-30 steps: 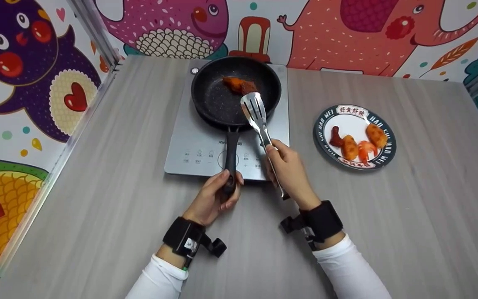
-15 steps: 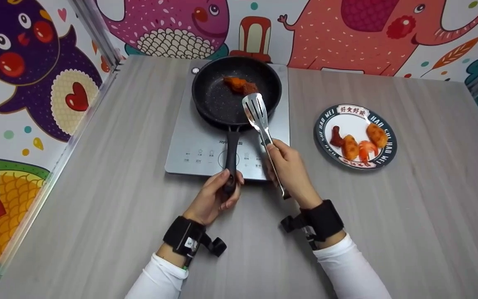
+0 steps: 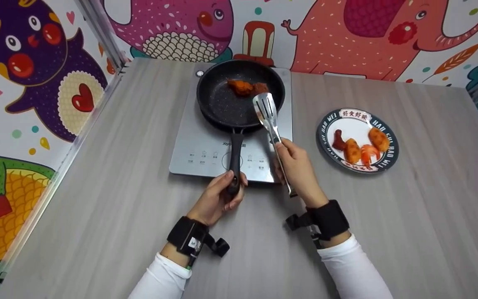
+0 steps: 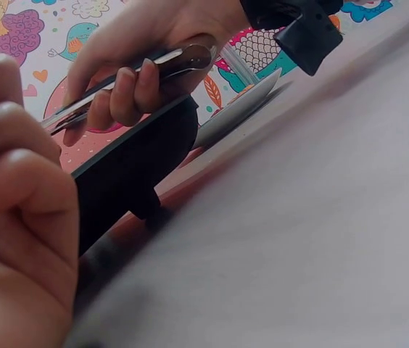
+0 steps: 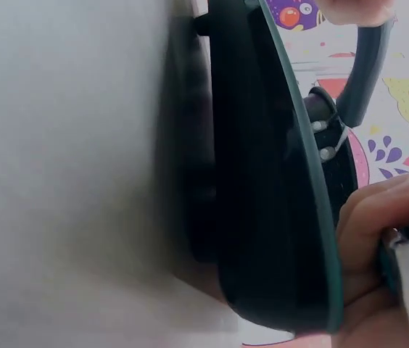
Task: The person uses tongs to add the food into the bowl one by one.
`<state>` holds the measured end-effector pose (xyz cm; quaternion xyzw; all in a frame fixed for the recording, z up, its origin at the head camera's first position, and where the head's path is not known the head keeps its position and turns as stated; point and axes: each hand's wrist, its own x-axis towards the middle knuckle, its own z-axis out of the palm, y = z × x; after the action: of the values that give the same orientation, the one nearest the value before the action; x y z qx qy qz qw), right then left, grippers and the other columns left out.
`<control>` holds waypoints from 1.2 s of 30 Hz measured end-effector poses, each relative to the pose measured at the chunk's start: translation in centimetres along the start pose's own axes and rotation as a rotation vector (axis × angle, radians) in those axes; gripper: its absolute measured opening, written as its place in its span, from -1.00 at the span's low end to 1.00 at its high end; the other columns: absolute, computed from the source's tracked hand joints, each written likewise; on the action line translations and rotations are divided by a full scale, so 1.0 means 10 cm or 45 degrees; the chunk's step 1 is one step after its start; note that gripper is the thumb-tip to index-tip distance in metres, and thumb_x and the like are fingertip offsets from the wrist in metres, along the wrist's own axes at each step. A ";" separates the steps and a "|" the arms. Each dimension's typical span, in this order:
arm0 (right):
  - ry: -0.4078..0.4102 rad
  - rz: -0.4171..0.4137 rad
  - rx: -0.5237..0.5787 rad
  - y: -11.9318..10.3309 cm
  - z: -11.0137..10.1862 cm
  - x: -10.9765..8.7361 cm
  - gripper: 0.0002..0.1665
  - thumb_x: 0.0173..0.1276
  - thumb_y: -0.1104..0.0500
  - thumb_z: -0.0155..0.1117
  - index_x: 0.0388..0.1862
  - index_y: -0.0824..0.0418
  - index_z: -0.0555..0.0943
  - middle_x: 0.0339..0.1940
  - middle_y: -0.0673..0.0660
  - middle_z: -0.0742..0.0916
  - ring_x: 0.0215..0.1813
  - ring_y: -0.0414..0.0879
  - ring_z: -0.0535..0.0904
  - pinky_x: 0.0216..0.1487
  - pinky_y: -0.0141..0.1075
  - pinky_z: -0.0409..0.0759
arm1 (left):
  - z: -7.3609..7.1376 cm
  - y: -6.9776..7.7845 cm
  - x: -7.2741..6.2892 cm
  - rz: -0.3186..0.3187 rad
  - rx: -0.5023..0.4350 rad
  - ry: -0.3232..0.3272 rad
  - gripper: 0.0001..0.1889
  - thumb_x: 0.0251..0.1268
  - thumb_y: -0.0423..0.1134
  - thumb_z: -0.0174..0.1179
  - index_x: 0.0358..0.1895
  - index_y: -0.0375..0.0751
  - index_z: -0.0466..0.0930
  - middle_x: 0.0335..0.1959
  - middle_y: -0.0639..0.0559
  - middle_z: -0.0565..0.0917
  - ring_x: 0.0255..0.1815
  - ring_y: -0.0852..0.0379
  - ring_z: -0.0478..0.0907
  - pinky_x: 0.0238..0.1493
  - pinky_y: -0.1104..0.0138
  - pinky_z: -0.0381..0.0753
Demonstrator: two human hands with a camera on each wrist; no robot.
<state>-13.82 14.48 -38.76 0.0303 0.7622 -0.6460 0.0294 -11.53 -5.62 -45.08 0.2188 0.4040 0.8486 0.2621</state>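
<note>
My left hand (image 3: pixel 212 201) grips the end of the black handle (image 3: pixel 235 155) of a frying pan (image 3: pixel 228 110). In the pan, towards its far side, lie an orange-brown food piece (image 3: pixel 240 87) and a browner piece (image 3: pixel 260 87), close together. My right hand (image 3: pixel 299 170) holds metal tongs (image 3: pixel 267 113) with slotted tips, which stand over the pan's near right part, just below the browner piece. Whether they touch it, I cannot tell. In the left wrist view, the fingers of the right hand (image 4: pixel 132 83) curl round the tongs (image 4: pixel 190 56).
Under the pan is a silver induction cooker (image 3: pixel 189 143). To the right, a dark-rimmed plate (image 3: pixel 324 139) bears a small drumstick (image 3: pixel 338 141), two golden fried pieces (image 3: pixel 379 140) and a shrimp (image 3: pixel 369 154). Cartoon-printed walls (image 3: pixel 338 41) bound the wooden table (image 3: pixel 131 166) behind and at left.
The head view has shifted a little, moving everything slightly right and down. The tongs have moved slightly to the right over the pan. Both grips and the food look unchanged.
</note>
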 end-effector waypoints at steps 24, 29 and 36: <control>0.100 -0.420 -1.252 -0.39 -0.36 0.51 -0.65 0.38 0.04 -0.08 -0.54 0.19 0.43 -0.74 0.10 0.50 -0.69 0.02 0.45 -0.65 -0.17 0.36 | 0.01 0.00 0.00 -0.024 0.046 0.012 -0.61 0.38 0.04 -0.22 -0.18 -0.25 0.39 -0.72 0.07 0.36 -0.75 0.20 0.17 -0.72 0.42 0.12; 0.116 -0.554 -1.437 -0.50 -0.32 0.56 -0.71 0.31 0.13 -0.01 -0.53 0.27 0.47 -0.67 0.23 0.53 -0.59 0.22 0.47 -0.59 0.03 0.38 | 0.01 -0.01 0.01 -0.013 0.049 -0.001 -0.59 0.38 0.06 -0.23 -0.17 -0.25 0.38 -0.72 0.06 0.37 -0.76 0.20 0.17 -0.74 0.40 0.09; 0.069 -0.543 -1.552 -0.59 -0.29 0.64 -0.74 0.28 0.17 0.00 -0.50 0.31 0.50 -0.61 0.34 0.57 -0.56 0.31 0.49 -0.61 0.11 0.39 | 0.02 0.00 0.01 -0.030 0.052 0.004 -0.58 0.36 0.08 -0.21 -0.16 -0.25 0.37 -0.71 0.05 0.38 -0.75 0.20 0.17 -0.74 0.36 0.04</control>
<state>-20.75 16.38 -33.03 -0.1277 0.9821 -0.0879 -0.1070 -11.55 -5.45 -44.93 0.2180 0.4244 0.8374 0.2668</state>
